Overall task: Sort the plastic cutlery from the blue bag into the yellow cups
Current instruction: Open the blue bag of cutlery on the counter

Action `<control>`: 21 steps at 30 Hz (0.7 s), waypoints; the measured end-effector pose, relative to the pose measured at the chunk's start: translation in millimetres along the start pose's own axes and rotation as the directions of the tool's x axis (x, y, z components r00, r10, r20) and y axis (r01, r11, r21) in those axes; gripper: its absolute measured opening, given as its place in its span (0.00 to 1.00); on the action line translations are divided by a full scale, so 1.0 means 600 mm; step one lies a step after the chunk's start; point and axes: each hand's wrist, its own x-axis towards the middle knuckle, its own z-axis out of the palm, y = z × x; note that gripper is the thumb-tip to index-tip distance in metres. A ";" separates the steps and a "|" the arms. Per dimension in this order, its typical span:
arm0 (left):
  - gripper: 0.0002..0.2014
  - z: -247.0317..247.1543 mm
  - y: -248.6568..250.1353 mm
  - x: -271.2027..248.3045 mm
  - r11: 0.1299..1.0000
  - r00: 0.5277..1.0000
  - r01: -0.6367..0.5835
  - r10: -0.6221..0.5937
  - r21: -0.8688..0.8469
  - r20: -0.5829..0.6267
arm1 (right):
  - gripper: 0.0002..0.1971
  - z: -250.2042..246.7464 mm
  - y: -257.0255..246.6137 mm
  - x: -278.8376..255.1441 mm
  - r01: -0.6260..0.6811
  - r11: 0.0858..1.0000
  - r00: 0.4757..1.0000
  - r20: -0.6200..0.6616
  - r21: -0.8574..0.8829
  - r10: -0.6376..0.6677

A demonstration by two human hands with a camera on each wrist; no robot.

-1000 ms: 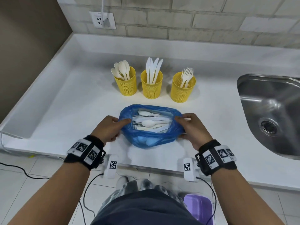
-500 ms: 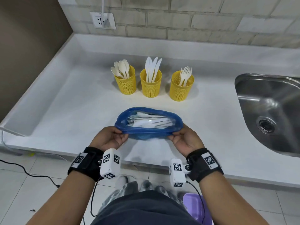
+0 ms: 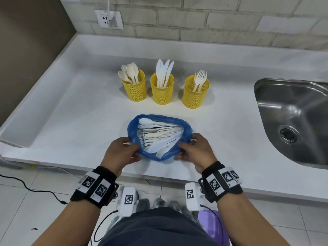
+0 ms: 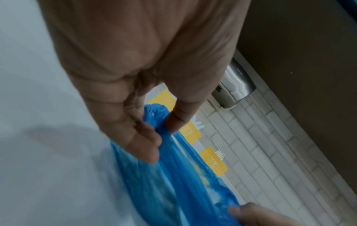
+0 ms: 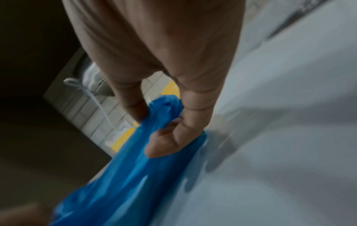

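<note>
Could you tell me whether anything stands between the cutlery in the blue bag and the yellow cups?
Nothing visible does: bare white counter lies between the blue bag and the three yellow cups. The bag's mouth is open, both hands pinching its rim.

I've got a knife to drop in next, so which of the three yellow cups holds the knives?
The middle cup: flat serrated blades stand up in it. The left cup holds spoons with round bowls, and the right cup, nearest the sink, holds forks.

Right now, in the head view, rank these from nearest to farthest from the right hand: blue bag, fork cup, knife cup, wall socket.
1. blue bag: held by the right hand, at its rim.
2. fork cup: behind the bag, rightmost.
3. knife cup: middle cup, farther left.
4. wall socket: on the back wall, far left.
</note>
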 end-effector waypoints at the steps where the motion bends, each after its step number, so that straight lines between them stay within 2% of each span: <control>1: 0.04 0.001 0.001 -0.003 0.999 1.000 -0.019 0.018 -0.028 -0.007 | 0.14 0.002 -0.002 0.001 -0.012 0.997 1.000 0.002 0.081 0.012; 3: 0.07 -0.001 0.003 -0.001 0.993 1.000 -0.003 0.003 -0.119 0.001 | 0.10 0.005 -0.003 0.005 -0.066 0.963 0.998 0.033 0.262 0.060; 5: 0.09 -0.005 -0.002 0.007 0.935 0.989 0.141 -0.119 -0.326 0.085 | 0.16 0.008 0.003 0.003 -0.182 0.873 0.983 0.103 0.452 0.152; 6: 0.10 -0.007 -0.009 0.014 0.866 0.970 0.242 -0.199 -0.438 0.142 | 0.19 0.008 0.009 0.002 -0.237 0.821 0.971 0.134 0.520 0.196; 7: 0.12 -0.010 -0.018 0.020 0.802 0.947 0.320 -0.262 -0.504 0.185 | 0.21 0.008 0.015 -0.001 -0.269 0.799 0.963 0.157 0.538 0.219; 8: 0.13 -0.012 -0.024 0.024 0.775 0.934 0.357 -0.292 -0.522 0.206 | 0.22 0.010 0.020 -0.002 -0.279 0.817 0.960 0.172 0.504 0.222; 10: 0.13 -0.014 -0.022 0.029 0.805 0.947 0.321 -0.271 -0.498 0.172 | 0.19 0.011 0.018 -0.007 -0.211 0.925 0.975 0.133 0.317 0.177; 12: 0.09 -0.028 -0.004 0.026 0.881 0.981 0.190 -0.184 -0.432 0.057 | 0.14 0.013 0.011 -0.001 -0.064 0.998 0.998 -0.004 0.016 0.064; 14: 0.06 -0.033 0.013 0.028 0.954 0.994 0.081 -0.100 -0.288 -0.052 | 0.08 0.000 0.002 0.011 0.092 0.966 0.978 -0.161 -0.241 -0.133; 15: 0.06 -0.035 0.020 0.033 0.979 0.995 0.043 -0.060 -0.199 -0.080 | 0.07 -0.004 -0.004 0.016 0.140 0.946 0.959 -0.197 -0.293 -0.203; 16: 0.12 -0.035 0.022 0.041 0.992 0.995 0.015 -0.027 -0.125 -0.092 | 0.09 -0.008 -0.008 0.021 0.168 0.934 0.952 -0.196 -0.316 -0.237; 18: 0.23 -0.028 0.027 0.051 0.997 0.991 -0.041 0.048 0.065 -0.121 | 0.13 -0.009 -0.015 0.026 0.203 0.886 0.955 -0.115 -0.416 -0.273; 19: 0.22 -0.022 0.030 0.055 0.977 0.985 -0.096 0.121 0.193 -0.121 | 0.13 -0.008 -0.016 0.030 0.229 0.846 0.953 -0.065 -0.481 -0.295; 21: 0.10 -0.012 0.035 0.060 0.868 0.951 -0.225 0.293 0.442 -0.093 | 0.10 -0.004 -0.018 0.032 0.268 0.770 0.941 -0.016 -0.579 -0.339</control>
